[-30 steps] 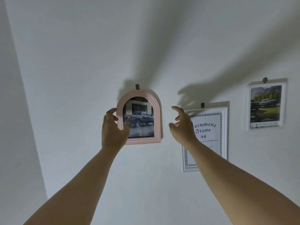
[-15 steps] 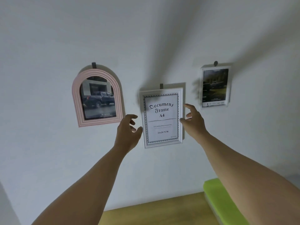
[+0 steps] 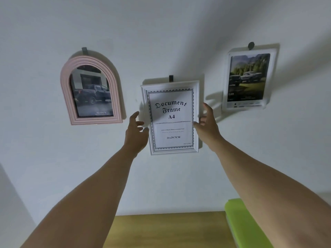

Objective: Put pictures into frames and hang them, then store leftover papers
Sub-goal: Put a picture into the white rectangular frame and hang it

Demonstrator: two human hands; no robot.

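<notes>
White document frame (image 3: 172, 119) hung on hook (image 3: 171, 78), long axis 12-to-6. Left hand (image 3: 137, 133) at 9 o'clock edge, fingers spread; right hand (image 3: 208, 126) at 3 o'clock edge, thumb on rim, grip unclear. Equally near.

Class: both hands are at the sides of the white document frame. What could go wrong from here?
The white document frame hangs from one hook; with the left hand and right hand at its side edges, an upward nudge might unhook and drop it. The pink arched frame and landscape frame hang nearby, so a sideways swing could bump them.
</notes>
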